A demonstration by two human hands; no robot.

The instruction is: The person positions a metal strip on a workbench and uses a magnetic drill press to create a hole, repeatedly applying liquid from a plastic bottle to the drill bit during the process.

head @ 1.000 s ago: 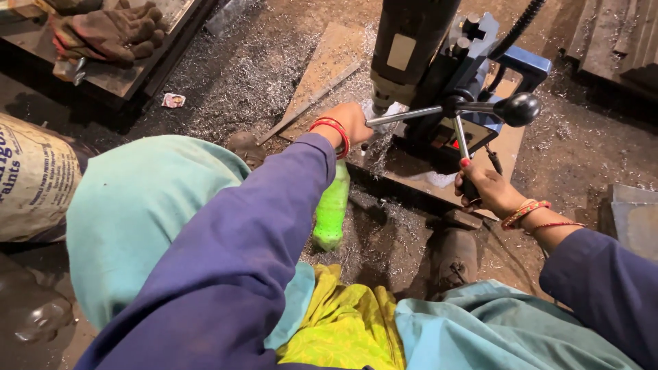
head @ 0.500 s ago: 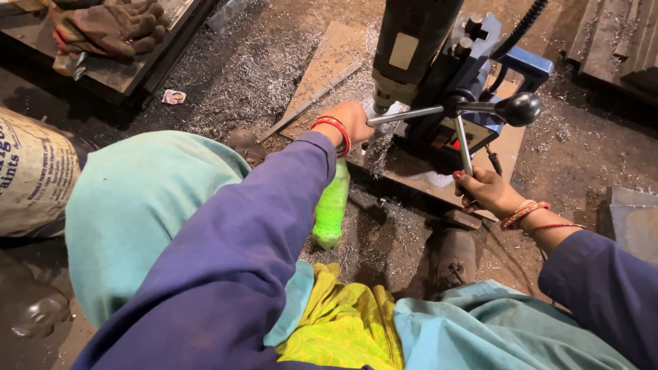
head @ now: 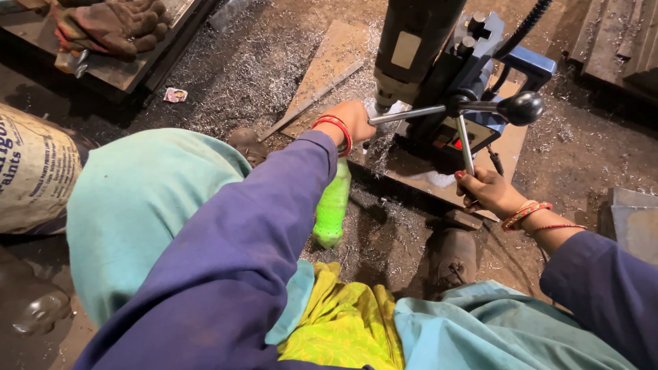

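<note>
Right hand (head: 488, 192) is gripping the lower feed-handle spoke (head: 465, 144) of the mag drill (head: 439, 75), fingers clamped round it. Left hand (head: 351, 120) is resting by the drill's base on the steel plate (head: 411, 168); can't tell its fingers. Drill's prob. heavy, rigid; spoke is the obvious grip pt.

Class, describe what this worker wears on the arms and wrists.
Both arms are in long dark blue-purple sleeves. The left hand is bare, with red bangles at the wrist. The right hand is bare too, with red-and-gold bangles and a thin red thread.
</note>
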